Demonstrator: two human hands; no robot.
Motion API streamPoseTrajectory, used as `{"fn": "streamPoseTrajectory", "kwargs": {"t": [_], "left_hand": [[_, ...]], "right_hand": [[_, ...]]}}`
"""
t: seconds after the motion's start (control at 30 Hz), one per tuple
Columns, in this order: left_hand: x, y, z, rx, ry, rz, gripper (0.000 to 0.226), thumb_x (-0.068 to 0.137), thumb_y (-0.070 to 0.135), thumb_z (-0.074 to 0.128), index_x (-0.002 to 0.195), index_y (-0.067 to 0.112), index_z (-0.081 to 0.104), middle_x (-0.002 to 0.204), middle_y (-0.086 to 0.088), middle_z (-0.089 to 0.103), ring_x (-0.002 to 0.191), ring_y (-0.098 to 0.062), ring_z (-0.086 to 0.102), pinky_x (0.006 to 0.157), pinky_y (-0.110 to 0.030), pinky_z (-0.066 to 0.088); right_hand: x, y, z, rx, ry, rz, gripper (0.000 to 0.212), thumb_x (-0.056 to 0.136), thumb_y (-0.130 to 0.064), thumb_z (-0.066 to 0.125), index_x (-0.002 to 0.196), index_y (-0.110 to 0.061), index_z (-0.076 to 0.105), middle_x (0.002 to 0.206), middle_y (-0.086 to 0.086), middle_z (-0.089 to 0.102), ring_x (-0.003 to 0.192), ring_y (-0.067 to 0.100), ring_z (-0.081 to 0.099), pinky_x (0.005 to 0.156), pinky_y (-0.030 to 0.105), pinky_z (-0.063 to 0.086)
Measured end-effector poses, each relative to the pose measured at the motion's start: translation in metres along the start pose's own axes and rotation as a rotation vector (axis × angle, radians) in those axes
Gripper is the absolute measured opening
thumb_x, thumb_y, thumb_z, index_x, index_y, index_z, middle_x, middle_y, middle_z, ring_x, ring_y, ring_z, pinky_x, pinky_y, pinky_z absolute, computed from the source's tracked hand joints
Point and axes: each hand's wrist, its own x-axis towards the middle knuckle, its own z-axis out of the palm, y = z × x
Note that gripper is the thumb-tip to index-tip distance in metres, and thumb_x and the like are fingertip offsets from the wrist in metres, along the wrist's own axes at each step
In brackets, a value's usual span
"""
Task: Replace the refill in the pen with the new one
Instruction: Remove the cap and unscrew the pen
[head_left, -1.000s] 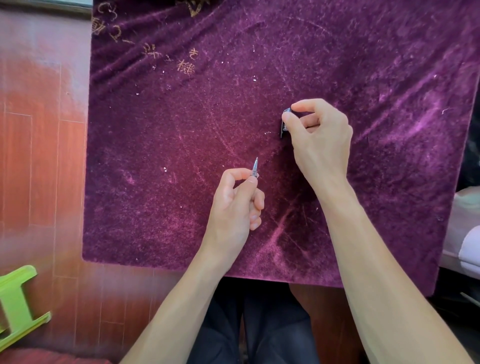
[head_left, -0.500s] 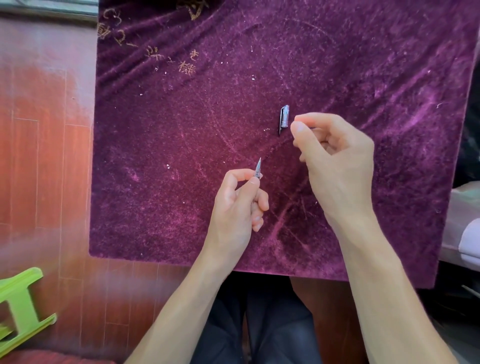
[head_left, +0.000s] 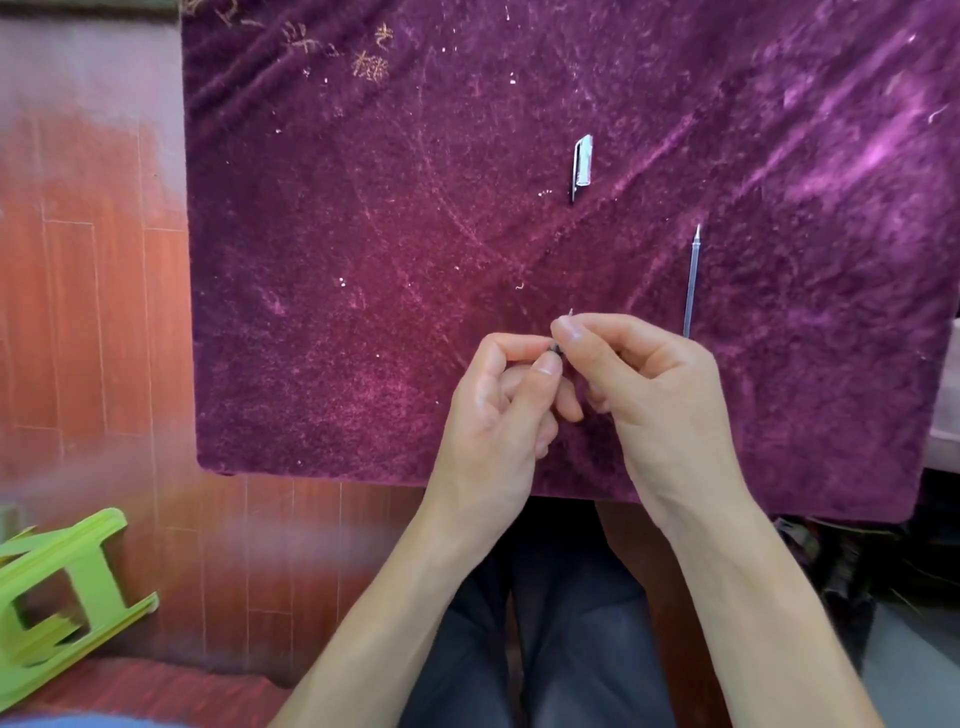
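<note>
Both hands are together over the near-middle of the bench (head_left: 363, 260), above its front edge. The bench is covered by a purple velvet cloth (head_left: 779, 364), creased, with specks of lint and some gold embroidery at the far left corner.

Left hand (head_left: 498, 410): fingers curled, thumb and index pinching a small dark section of the pen (head_left: 556, 349). The rest of the pen body is hidden inside the hand, so I can't tell how much of it is there or how it's oriented.

Right hand (head_left: 660, 405): also curled, thumb and index pinching the same front end just beside the left thumb. The thumbs are nearly touching. A fine metal tip (head_left: 570, 312) sticks up just past the right thumb, pointing away from the person. Can't tell whether that tip belongs to a refill or to the pen's nose cone, it's too small.

Loose parts on the cloth:
- Refill (head_left: 691, 283): clear thin tube, lies flat to the right of the hands, point facing away. Its near end runs behind the right hand's knuckles. Nothing grips it. New or used, can't tell.
- Pen cap (head_left: 582, 166): clear and silver with a dark end, lies flat farther out, well apart from both hands and to the left of the refill.

Off the bench: lime-green plastic stool (head_left: 62, 587) tipped on its side at lower left, on a reddish wood floor (head_left: 104, 312). The person's dark trousers (head_left: 545, 649) show between the forearms.
</note>
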Motion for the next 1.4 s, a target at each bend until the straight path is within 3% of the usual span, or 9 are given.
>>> {"fn": "streamPoseTrajectory", "kwargs": {"t": [0.17,0.4,0.53,0.67,0.87,1.0,1.1,1.23,1.4], "left_hand": [[-0.004,0.000,0.002,-0.021,-0.020,0.009,0.013,0.108,0.005,0.044,0.112,-0.003,0.054,0.069,-0.003,0.060,0.047,-0.005,0.040,0.046,-0.032,0.029],[-0.006,0.005,-0.001,-0.019,-0.055,0.028,0.010,0.108,0.003,0.040,0.109,0.000,0.050,0.067,-0.009,0.049,0.046,0.003,0.037,0.044,-0.010,0.031],[-0.006,0.006,-0.004,-0.009,-0.077,0.031,0.012,0.108,0.005,0.041,0.111,-0.003,0.049,0.066,-0.007,0.046,0.046,0.003,0.040,0.045,-0.010,0.031],[-0.004,0.005,-0.009,-0.033,-0.094,0.013,0.009,0.108,0.008,0.043,0.108,0.006,0.052,0.064,0.001,0.048,0.046,0.003,0.037,0.043,-0.010,0.030],[-0.002,0.001,-0.014,-0.152,-0.156,-0.051,0.013,0.108,0.021,0.046,0.103,0.022,0.058,0.064,0.008,0.050,0.044,0.000,0.031,0.039,-0.013,0.026],[-0.001,-0.002,-0.014,-0.251,-0.164,-0.068,0.015,0.107,0.019,0.047,0.105,0.017,0.061,0.070,0.000,0.060,0.043,-0.002,0.037,0.044,-0.015,0.032],[-0.001,-0.002,-0.012,-0.258,-0.114,-0.050,0.016,0.107,0.019,0.047,0.108,0.010,0.061,0.076,-0.005,0.066,0.045,-0.005,0.044,0.049,-0.016,0.039],[-0.001,0.000,-0.012,-0.195,-0.080,-0.021,0.015,0.107,0.016,0.047,0.108,0.009,0.060,0.075,-0.003,0.068,0.045,-0.005,0.044,0.050,-0.015,0.040],[-0.002,0.002,-0.010,-0.115,-0.087,0.012,0.015,0.108,0.009,0.045,0.105,0.008,0.060,0.073,-0.002,0.066,0.046,-0.005,0.045,0.048,-0.013,0.039]], "right_hand": [[0.000,0.004,-0.001,0.009,0.012,0.002,0.015,0.100,-0.016,0.075,0.088,-0.019,0.083,0.051,-0.005,0.061,0.047,0.002,0.058,0.057,0.010,0.048],[0.002,0.005,0.000,-0.009,0.011,-0.028,0.010,0.099,-0.013,0.075,0.093,-0.015,0.082,0.059,-0.011,0.069,0.054,-0.004,0.063,0.061,0.007,0.049],[0.004,0.008,0.000,-0.024,0.036,-0.008,0.007,0.095,-0.019,0.079,0.096,-0.014,0.084,0.080,-0.012,0.075,0.065,-0.005,0.064,0.064,0.010,0.049],[0.003,0.004,0.003,0.035,0.022,0.018,0.015,0.087,-0.028,0.083,0.093,-0.015,0.085,0.083,-0.005,0.074,0.063,-0.003,0.059,0.061,0.012,0.047],[0.003,-0.001,0.002,0.062,-0.015,0.088,0.024,0.076,-0.040,0.080,0.089,-0.020,0.086,0.078,-0.004,0.071,0.059,0.005,0.048,0.058,0.020,0.042],[0.005,-0.006,-0.001,0.038,-0.092,0.125,0.020,0.087,-0.033,0.073,0.094,-0.020,0.087,0.076,0.017,0.054,0.062,0.010,0.044,0.064,0.029,0.038],[0.005,-0.008,-0.002,0.033,-0.079,0.150,0.032,0.090,-0.040,0.069,0.101,-0.015,0.085,0.073,0.004,0.060,0.063,0.010,0.047,0.070,0.035,0.040],[0.002,-0.010,0.000,0.041,-0.065,0.077,0.020,0.086,-0.033,0.076,0.098,-0.018,0.080,0.065,-0.013,0.069,0.054,0.000,0.055,0.059,0.016,0.046],[0.004,-0.008,0.003,0.059,-0.080,0.047,0.018,0.089,-0.016,0.078,0.099,-0.001,0.075,0.065,-0.003,0.070,0.048,0.006,0.059,0.053,0.012,0.048]]}}
